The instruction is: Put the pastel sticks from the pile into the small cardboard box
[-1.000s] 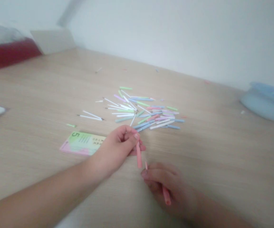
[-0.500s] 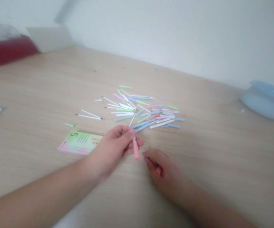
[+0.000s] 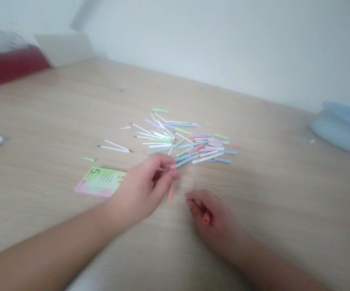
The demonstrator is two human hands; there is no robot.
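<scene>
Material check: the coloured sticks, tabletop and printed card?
Sticks: probably matte coloured paper or plastic, thin, soft even finish; blur leaves it open. Tabletop: wood-look laminate, straight fine grain, low sheen. Card: likely printed coated paper, thin and flat, smooth face.

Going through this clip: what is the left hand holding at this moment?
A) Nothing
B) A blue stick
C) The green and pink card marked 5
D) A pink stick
D. The left hand pinches a pink stick in its fingertips, with the tip hanging down just below the scattered pile of coloured sticks.
</scene>
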